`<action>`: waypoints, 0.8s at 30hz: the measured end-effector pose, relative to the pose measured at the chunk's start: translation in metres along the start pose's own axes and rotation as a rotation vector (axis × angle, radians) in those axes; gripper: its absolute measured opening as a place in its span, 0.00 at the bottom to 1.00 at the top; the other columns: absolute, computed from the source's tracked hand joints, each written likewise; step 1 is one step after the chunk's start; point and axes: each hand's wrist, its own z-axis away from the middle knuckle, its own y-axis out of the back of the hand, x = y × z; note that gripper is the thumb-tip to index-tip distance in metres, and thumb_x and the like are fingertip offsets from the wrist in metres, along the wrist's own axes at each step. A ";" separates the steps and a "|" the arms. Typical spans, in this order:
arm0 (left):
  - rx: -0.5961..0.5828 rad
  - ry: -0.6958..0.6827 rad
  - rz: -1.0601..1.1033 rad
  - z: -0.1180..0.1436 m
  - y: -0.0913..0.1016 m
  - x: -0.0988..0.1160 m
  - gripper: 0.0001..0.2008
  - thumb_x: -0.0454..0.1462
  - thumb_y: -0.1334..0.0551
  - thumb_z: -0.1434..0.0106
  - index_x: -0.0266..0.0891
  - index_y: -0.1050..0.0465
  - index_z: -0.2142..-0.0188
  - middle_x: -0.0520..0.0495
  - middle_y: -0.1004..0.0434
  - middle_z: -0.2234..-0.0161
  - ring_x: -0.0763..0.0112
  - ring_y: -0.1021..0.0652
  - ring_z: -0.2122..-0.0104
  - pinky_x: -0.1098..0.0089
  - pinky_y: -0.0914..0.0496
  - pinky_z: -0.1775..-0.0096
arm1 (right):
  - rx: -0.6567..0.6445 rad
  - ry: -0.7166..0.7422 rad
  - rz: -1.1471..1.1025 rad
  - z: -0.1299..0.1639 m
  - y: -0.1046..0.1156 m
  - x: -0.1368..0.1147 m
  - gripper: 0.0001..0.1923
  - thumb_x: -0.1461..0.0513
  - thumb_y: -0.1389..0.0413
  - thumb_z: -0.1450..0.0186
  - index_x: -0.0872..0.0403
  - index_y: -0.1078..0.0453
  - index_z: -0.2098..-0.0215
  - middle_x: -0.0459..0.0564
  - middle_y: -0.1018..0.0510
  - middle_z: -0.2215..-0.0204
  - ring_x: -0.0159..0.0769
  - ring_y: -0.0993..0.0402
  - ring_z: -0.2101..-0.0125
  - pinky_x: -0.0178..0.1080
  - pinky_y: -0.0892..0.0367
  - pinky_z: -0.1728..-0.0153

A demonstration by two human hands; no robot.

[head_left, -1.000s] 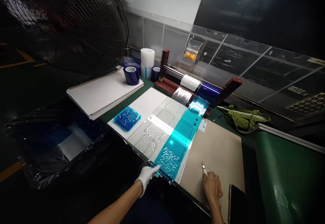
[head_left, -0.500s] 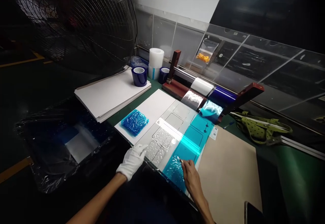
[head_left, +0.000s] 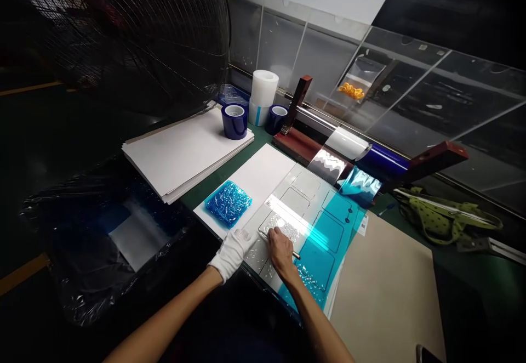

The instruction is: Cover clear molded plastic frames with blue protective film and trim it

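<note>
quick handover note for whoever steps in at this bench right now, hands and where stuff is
Left hand, white-gloved, presses on the near left edge of the panel.
Right hand, bare, holds a thin tool against the clear film strip.
Blue film strip lies beside it, fed from the film rolls behind.
Peeled blue scrap sits left.
Cutting along the near edge looks unfinished.

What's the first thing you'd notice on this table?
The glowing turquoise film on the panel mid-table grabs the eye first. Beside it, a white-gloved left hand presses the panel's near edge while the bare right hand works a thin tool. A crinkled blue film wad lies to the left.
</note>
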 end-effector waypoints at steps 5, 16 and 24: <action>-0.042 0.005 -0.061 -0.002 -0.004 -0.002 0.17 0.39 0.43 0.35 0.39 0.36 0.47 0.45 0.29 0.57 0.64 0.26 0.58 0.57 0.30 0.57 | -0.029 0.001 0.042 -0.003 -0.001 0.001 0.12 0.66 0.58 0.32 0.52 0.35 0.66 0.45 0.30 0.68 0.29 0.35 0.72 0.36 0.57 0.75; 0.005 -0.082 -0.011 0.033 -0.036 -0.013 0.51 0.39 0.30 0.56 0.41 0.54 0.36 0.36 0.35 0.47 0.51 0.31 0.52 0.54 0.39 0.50 | -0.020 -0.101 0.112 0.060 0.004 0.065 0.14 0.68 0.59 0.32 0.53 0.35 0.70 0.47 0.29 0.69 0.31 0.34 0.74 0.37 0.60 0.77; 0.181 -0.203 0.037 0.041 -0.034 -0.026 0.24 0.40 0.42 0.37 0.53 0.39 0.41 0.43 0.27 0.57 0.60 0.27 0.60 0.59 0.37 0.55 | 0.044 -0.192 0.042 0.108 0.013 0.097 0.12 0.62 0.57 0.32 0.51 0.34 0.70 0.46 0.27 0.70 0.32 0.31 0.74 0.34 0.53 0.77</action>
